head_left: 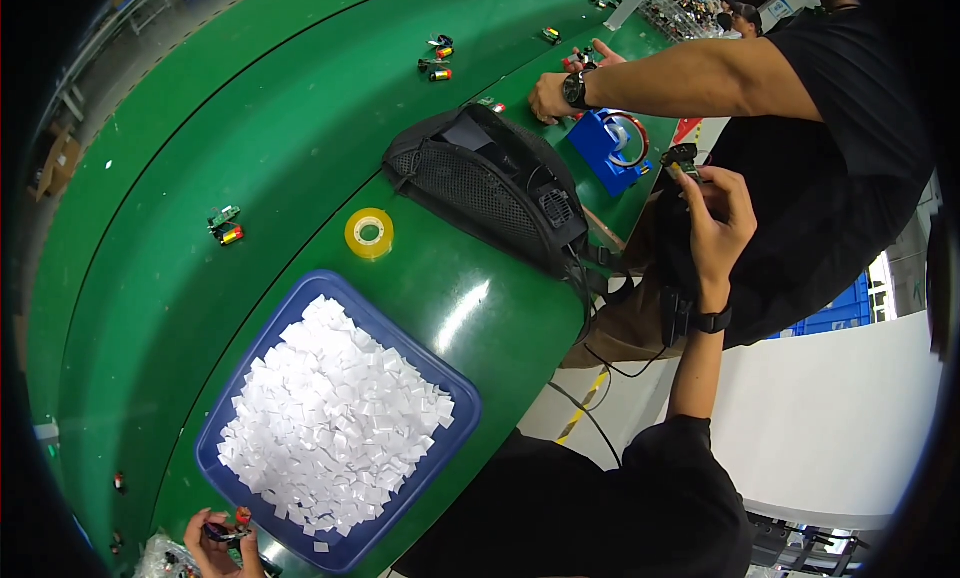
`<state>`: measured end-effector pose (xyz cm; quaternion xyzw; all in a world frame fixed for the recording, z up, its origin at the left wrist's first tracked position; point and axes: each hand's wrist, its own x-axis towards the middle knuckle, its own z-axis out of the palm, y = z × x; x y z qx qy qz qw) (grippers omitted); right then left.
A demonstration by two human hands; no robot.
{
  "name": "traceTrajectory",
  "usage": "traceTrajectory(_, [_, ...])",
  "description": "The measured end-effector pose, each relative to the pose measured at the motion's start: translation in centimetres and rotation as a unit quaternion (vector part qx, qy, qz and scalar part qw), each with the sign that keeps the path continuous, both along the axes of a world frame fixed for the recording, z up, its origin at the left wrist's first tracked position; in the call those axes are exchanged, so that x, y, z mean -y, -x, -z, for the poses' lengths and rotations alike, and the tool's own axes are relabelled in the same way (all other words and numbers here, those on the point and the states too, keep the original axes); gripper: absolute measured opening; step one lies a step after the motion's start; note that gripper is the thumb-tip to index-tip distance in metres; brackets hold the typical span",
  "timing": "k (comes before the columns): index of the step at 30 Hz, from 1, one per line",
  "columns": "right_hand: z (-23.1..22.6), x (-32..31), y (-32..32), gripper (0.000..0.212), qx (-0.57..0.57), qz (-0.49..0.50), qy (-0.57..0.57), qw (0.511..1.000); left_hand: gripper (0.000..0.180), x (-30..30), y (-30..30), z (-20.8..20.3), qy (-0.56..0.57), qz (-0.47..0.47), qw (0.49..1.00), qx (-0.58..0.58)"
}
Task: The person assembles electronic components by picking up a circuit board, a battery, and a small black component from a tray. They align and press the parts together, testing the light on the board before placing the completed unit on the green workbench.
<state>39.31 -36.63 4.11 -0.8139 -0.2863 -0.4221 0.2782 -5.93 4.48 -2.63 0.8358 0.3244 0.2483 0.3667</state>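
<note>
At the lower left edge, my left hand [222,550] has its fingers curled round a small electronic assembly [232,528] with an orange-red cylinder and dark parts. Right beside it lies the near corner of a blue tray [470,403] heaped with small white paper squares [330,418]. Off to the right, my right hand [722,223] is raised and pinches a small circuit board [682,165] with a black part between thumb and fingers. It is in front of a co-worker's dark clothing, away from the table top. A black band is on my right wrist.
A yellow tape roll [369,234] and a black mesh bag [490,183] lie beyond the tray. Further back, a co-worker's hand [550,98] works near a blue tape dispenser [610,153]. Several board-and-battery assemblies [228,226] lie on the green belt. Cables [600,418] hang beside the table.
</note>
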Motion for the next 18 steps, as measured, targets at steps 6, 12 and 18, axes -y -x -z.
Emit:
traceTrajectory(6, [0.1, -0.1, 0.2, 0.018, 0.000, 0.001, 0.002, 1.000, 0.048, -0.1, 0.0, 0.3, 0.014, -0.001, 1.000, 0.020])
traceTrajectory(12, [0.2, -0.2, 0.1, 0.019, 0.015, -0.005, -0.010, 1.000, 0.048, -0.1, 0.1, 0.5, 0.001, 0.005, 1.000, 0.008])
traceTrajectory(18, [1.0, -0.1, -0.6, 0.017, -0.043, 0.000, -0.012, 0.999, 0.048, 0.0, 0.4, 0.7, 0.004, -0.001, 1.000, 0.012])
